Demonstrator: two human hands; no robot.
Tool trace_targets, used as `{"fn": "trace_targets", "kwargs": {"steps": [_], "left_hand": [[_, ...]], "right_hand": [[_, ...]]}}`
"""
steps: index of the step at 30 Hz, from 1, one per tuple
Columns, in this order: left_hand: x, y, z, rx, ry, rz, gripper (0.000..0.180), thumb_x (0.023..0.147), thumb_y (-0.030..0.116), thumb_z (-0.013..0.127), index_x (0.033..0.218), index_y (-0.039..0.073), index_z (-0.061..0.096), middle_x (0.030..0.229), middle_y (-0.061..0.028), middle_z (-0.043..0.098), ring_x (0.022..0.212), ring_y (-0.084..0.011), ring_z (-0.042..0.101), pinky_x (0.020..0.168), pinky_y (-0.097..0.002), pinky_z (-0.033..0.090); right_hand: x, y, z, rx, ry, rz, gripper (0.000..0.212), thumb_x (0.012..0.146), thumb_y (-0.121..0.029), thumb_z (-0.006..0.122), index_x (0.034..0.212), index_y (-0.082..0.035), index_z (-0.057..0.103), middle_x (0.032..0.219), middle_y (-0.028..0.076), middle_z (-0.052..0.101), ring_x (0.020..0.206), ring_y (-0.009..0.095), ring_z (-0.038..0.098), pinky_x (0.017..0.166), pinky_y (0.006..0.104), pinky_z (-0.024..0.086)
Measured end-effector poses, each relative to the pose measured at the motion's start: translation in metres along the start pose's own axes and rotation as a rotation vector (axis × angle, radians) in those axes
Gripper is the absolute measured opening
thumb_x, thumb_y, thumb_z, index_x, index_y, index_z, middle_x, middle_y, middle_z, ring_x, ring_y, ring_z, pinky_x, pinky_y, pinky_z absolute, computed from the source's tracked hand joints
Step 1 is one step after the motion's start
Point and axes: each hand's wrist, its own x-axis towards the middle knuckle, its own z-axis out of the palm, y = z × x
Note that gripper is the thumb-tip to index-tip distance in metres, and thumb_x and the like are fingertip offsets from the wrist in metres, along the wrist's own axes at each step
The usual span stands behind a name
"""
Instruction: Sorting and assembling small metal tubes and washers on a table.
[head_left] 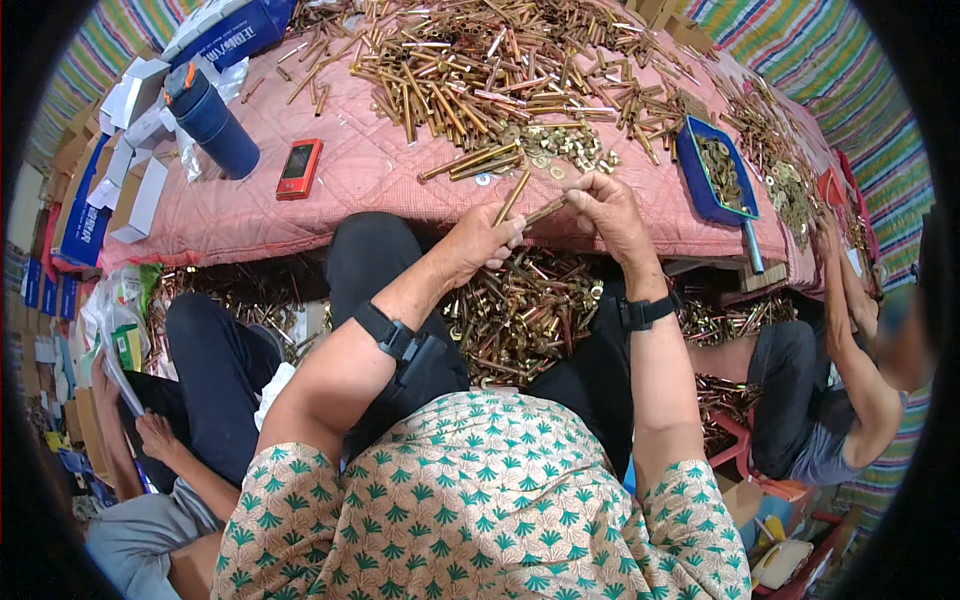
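My left hand [480, 242] is closed round long brass-coloured bolts; one bolt [514, 197] sticks up out of the fist, and another bolt [546, 211] points right. At that second bolt's far end, my right hand [612, 212] pinches with thumb and fingertips; whatever small piece is between them is hidden. Just beyond both hands, a small heap of nuts [575, 148] and some flat washers [541, 162] lie on the pink quilted cloth [350, 160]. Several bolts [470, 163] lie side by side left of the nuts. Below my hands, between my knees, is a mass of bolts [525, 310].
A large bolt pile [480, 70] covers the table's far middle. Right of it rests a blue scoop [712, 170] holding washers. To the left are a red handheld device [298, 169], a blue bottle [215, 125] and white boxes [140, 200]. People sit on both sides, one reaching in a hand [828, 240].
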Motion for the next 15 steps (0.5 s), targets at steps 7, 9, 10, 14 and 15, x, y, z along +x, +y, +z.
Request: {"fn": "trace_targets", "kwargs": {"steps": [7,9,10,14,15], "left_hand": [[0.002,-0.003,0.000,0.016,-0.025,-0.023,0.019,0.095,0.025,0.057,0.099,0.009,0.050,0.074,0.0034,0.046,0.051,-0.0019,0.034,0.042,-0.0167,0.026],[0.004,-0.006,-0.004,0.056,-0.097,-0.059,0.020,0.096,0.026,0.055,0.104,0.007,0.051,0.077,0.0022,0.051,0.054,-0.0032,0.042,0.046,-0.0174,0.033],[0.004,-0.005,-0.002,0.060,-0.094,-0.063,0.020,0.096,0.026,0.055,0.104,0.007,0.051,0.077,0.0022,0.051,0.054,-0.0032,0.042,0.046,-0.0174,0.033],[0.009,-0.009,-0.001,0.507,-0.166,0.237,0.029,0.098,0.026,0.049,0.117,0.004,0.054,0.103,-0.0056,0.064,0.095,-0.0107,0.058,0.085,-0.0267,0.046],[0.010,-0.006,-0.002,0.565,-0.156,0.316,0.030,0.099,0.025,0.048,0.118,0.003,0.054,0.105,-0.0065,0.064,0.099,-0.0115,0.058,0.088,-0.0275,0.045]], "right_hand": [[-0.005,-0.010,-0.003,-0.276,0.038,-0.021,0.013,0.086,-0.012,0.068,0.079,-0.005,0.059,0.064,-0.006,0.049,0.060,0.001,0.041,0.051,0.0197,0.035],[-0.003,-0.003,-0.016,-0.496,0.005,-0.157,0.013,0.086,-0.012,0.068,0.079,-0.004,0.059,0.063,-0.005,0.050,0.059,0.002,0.042,0.051,0.0201,0.036],[0.001,-0.003,-0.021,-0.718,-0.031,-0.297,0.013,0.085,-0.011,0.068,0.079,-0.003,0.059,0.063,-0.005,0.051,0.057,0.003,0.044,0.050,0.0205,0.036],[0.021,-0.026,-0.037,-0.714,0.151,-0.292,0.011,0.085,-0.012,0.066,0.087,-0.002,0.062,0.067,0.001,0.060,0.065,0.009,0.058,0.052,0.0245,0.043],[0.029,-0.033,-0.040,-0.710,0.151,-0.289,0.011,0.085,-0.012,0.066,0.087,-0.002,0.062,0.067,0.001,0.060,0.065,0.009,0.058,0.052,0.0245,0.043]]}}
